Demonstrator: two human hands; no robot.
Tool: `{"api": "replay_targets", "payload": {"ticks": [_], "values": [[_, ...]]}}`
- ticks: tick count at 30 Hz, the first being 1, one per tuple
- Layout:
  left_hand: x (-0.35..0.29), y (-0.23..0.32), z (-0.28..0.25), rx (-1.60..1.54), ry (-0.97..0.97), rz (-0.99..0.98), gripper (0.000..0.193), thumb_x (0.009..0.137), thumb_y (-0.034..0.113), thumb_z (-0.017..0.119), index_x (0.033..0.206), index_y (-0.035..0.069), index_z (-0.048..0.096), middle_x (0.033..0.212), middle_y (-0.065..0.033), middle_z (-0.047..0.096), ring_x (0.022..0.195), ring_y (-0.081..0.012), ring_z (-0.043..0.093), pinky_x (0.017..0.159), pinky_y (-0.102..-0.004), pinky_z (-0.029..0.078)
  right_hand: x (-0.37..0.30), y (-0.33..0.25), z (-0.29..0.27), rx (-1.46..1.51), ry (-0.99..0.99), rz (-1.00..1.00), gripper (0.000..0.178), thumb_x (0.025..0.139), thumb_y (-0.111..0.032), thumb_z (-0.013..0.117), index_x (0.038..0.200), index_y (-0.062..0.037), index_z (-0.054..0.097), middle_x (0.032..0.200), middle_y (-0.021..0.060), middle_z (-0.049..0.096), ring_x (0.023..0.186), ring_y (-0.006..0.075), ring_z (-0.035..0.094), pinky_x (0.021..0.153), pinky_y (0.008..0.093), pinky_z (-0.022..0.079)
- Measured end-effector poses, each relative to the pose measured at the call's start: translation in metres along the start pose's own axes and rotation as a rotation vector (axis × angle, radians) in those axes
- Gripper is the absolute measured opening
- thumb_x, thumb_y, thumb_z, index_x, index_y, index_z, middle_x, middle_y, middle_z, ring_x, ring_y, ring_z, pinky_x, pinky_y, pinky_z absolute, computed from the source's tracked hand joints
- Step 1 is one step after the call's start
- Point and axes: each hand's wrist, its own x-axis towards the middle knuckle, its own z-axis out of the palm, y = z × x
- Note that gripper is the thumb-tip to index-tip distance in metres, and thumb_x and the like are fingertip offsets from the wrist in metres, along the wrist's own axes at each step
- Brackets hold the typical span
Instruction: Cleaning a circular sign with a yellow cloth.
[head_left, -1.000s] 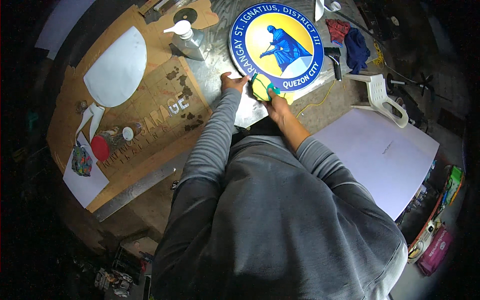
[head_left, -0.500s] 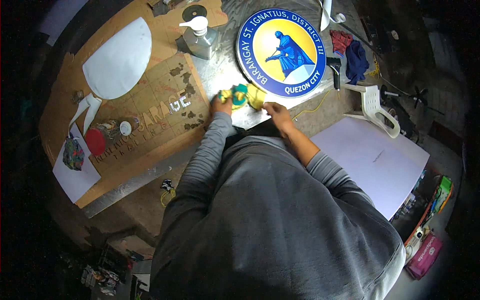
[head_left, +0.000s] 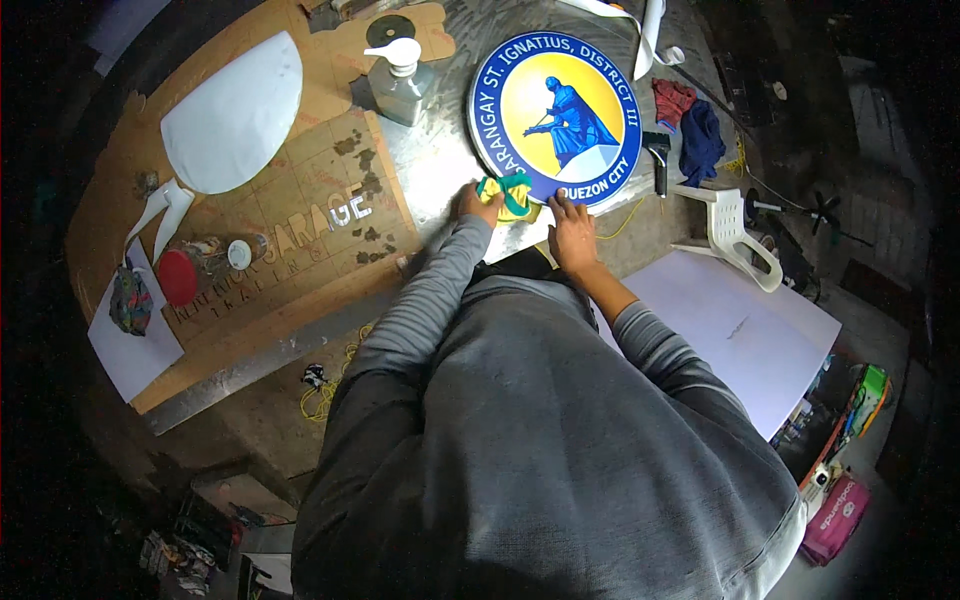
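A round sign (head_left: 572, 100) with a blue rim, yellow middle and blue seated figure lies on the metal tabletop (head_left: 445, 140) in front of me. My left hand (head_left: 481, 205) is closed around a bunched yellow and green cloth (head_left: 512, 198), which covers part of the sign's near-left rim. Just to its right, my right hand (head_left: 573, 235) rests its outstretched fingers on the sign's near edge and holds nothing. The fingertips of the left hand are partly hidden by the cloth.
A pump bottle (head_left: 400, 92) stands left of the sign. Farther left are a stencilled brown board (head_left: 300, 190), a white curved panel (head_left: 235, 115) and a red-lidded jar (head_left: 178, 278). Right of the sign lie a black-handled tool (head_left: 658, 160), a blue cloth (head_left: 702, 140) and a white chair (head_left: 735, 235).
The cloth has moved right onto the sign's rim with my left hand. My right hand has left the cloth's right side and now lies on the sign's near edge. The view shifted slightly.
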Motion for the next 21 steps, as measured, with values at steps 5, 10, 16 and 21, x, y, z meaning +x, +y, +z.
{"api": "replay_targets", "payload": {"ticks": [5,10,16,21], "values": [[-0.011,-0.002,-0.022,-0.072,-0.258,-0.032,0.045,0.078,0.023,0.078,0.111,-0.002,0.059,0.101,-0.0182,0.067,0.092,-0.0304,0.064,0.081,-0.0404,0.051,-0.001,0.007,-0.003,0.022,-0.021,-0.017,0.052,0.083,-0.011,0.057,0.135,-0.0072,0.052,0.146,0.0087,0.045,0.115,0.0318,0.05,0.093,0.0476,0.044],[-0.027,0.012,-0.118,-0.058,-0.167,-0.089,0.039,0.091,0.034,0.067,0.103,-0.003,0.066,0.088,-0.0125,0.07,0.076,-0.0183,0.061,0.072,-0.0363,0.05,-0.002,0.013,-0.018,0.184,0.003,0.06,0.05,0.08,-0.01,0.063,0.129,-0.0086,0.056,0.142,0.008,0.05,0.115,0.0318,0.051,0.094,0.0468,0.044],[-0.067,0.04,-0.235,0.07,0.184,0.076,0.037,0.094,0.035,0.063,0.098,-0.001,0.068,0.089,-0.0111,0.07,0.077,-0.0201,0.062,0.071,-0.0365,0.048,-0.003,0.007,-0.036,0.29,0.163,-0.016,0.037,0.08,-0.007,0.065,0.117,-0.0064,0.062,0.126,0.0135,0.058,0.112,0.0351,0.053,0.096,0.0454,0.044],[-0.076,0.056,-0.315,0.263,0.29,-0.017,0.037,0.095,0.033,0.061,0.108,-0.002,0.065,0.101,-0.0136,0.071,0.091,-0.0245,0.065,0.08,-0.0373,0.05,0.005,-0.008,-0.045,0.373,0.158,-0.148,0.035,0.081,-0.003,0.064,0.115,-0.0029,0.062,0.118,0.0164,0.061,0.109,0.0378,0.053,0.096,0.0458,0.043]]}}
